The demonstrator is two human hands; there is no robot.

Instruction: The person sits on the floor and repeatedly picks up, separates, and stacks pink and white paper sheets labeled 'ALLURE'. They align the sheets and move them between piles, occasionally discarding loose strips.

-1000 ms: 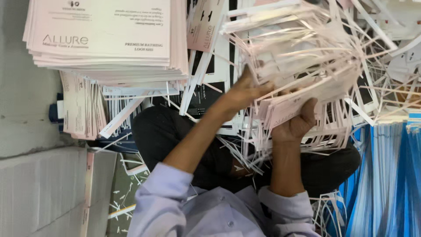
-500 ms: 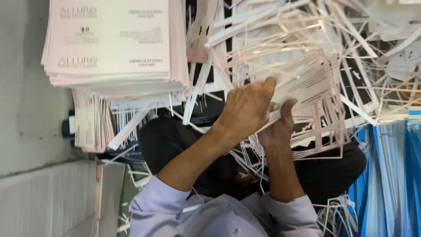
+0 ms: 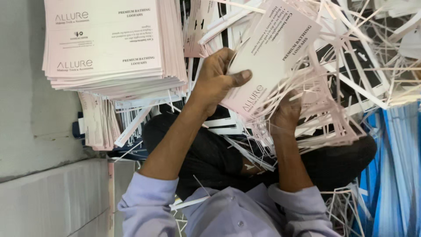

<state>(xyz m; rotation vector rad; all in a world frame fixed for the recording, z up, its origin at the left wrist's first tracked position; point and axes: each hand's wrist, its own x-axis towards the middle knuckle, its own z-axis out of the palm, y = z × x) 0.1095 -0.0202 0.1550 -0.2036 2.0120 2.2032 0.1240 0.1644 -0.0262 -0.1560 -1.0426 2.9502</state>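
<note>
Since a moment ago the left hand (image 3: 217, 81) has lifted a pink printed card (image 3: 267, 57) free of the tangle, and its grip is closed on the card's edge, thumb across the face. The right hand (image 3: 285, 116) grips the bundle of die-cut waste strips (image 3: 324, 118) beneath it, steadying them (apparently so the card peels away). Left of the grip sits a neat stack of printed sheets (image 3: 109, 44); no container shows.

You've got a grey floor (image 3: 26, 109) w/ a pink card stack (image 3: 109, 44), paper offcut strips (image 3: 372, 66) & blue sheets (image 3: 399, 175) lying on it.
</note>
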